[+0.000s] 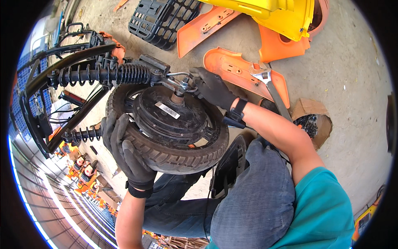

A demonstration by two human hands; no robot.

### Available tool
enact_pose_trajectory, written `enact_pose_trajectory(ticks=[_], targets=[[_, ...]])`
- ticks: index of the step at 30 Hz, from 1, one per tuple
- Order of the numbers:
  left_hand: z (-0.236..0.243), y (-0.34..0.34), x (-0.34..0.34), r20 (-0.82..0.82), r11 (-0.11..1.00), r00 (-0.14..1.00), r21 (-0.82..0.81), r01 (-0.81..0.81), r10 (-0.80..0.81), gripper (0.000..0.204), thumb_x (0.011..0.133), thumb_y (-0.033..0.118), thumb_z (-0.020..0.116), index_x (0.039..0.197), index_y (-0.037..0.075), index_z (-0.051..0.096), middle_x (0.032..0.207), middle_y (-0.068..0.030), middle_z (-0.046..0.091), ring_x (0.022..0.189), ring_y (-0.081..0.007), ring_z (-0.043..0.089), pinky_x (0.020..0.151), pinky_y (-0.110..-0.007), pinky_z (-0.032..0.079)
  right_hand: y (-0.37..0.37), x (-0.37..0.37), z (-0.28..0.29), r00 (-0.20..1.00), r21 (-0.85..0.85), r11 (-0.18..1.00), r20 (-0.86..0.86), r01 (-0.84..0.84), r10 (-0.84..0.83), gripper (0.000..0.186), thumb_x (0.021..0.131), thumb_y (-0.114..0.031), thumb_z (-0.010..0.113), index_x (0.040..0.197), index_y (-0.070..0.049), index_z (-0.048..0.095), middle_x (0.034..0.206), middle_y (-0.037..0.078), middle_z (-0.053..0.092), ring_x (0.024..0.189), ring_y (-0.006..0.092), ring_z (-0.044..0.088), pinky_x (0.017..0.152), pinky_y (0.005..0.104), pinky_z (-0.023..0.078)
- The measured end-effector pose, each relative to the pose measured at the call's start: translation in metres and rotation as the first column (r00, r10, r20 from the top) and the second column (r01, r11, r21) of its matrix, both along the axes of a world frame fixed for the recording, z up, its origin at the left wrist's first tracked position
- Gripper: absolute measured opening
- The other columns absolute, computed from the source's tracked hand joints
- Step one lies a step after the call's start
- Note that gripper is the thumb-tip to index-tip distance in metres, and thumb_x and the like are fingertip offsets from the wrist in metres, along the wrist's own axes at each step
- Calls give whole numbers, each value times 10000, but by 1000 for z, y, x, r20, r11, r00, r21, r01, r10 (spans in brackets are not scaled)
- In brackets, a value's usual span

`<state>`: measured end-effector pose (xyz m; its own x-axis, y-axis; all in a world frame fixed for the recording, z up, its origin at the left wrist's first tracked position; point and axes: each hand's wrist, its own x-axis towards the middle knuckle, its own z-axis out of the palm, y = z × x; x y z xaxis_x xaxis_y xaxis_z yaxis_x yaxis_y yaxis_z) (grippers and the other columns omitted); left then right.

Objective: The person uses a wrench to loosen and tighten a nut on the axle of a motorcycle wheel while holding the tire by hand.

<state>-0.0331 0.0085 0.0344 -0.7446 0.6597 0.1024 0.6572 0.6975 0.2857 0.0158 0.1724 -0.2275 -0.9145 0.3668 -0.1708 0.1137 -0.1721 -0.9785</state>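
Left hand (128, 151) gloved, fingers extended forward and slightly curled; its bare forearm (129, 220) straight behind it; right hand (213, 88) gloved too, fingers bent; right forearm (275, 130) slanting in from the lower right.

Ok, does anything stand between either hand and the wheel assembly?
Nothing visible does. The gloved left hand lies directly on the tire. The gloved right hand is right at the metal axle fitting, by the end of the shock absorber. A ribbed silver cable runs close by, apparently not in the way.
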Motion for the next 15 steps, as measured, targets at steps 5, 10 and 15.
enact_pose_trajectory(ticks=[5,10,15], targets=[[2,-1,1,-24,999,1000,-41,-5,4,565,1017,354,258,1273,-17,598,1390,-211,519,1382,-362,363,1186,-506,187,3,6,10,978,-416,907,154,-63,139,219,998,-135,488,1132,-7,604,818,96,671,624,138,651,549,293,531],[0,0,3,-1,999,999,2,-44,44,558,1011,348,270,1271,-21,599,1386,-213,522,1378,-362,370,1185,-503,190,2,-9,9,919,-149,930,167,-335,358,223,1001,-176,497,1082,-8,619,789,77,652,646,152,642,602,314,537],[6,1,2,-13,997,998,-34,66,-66,418,1042,225,315,1283,-42,526,1351,-217,528,1326,-369,436,1152,-465,261,6,-6,11,927,-389,887,171,-248,334,213,985,-165,516,1107,-14,604,773,95,645,636,172,650,592,316,532]])
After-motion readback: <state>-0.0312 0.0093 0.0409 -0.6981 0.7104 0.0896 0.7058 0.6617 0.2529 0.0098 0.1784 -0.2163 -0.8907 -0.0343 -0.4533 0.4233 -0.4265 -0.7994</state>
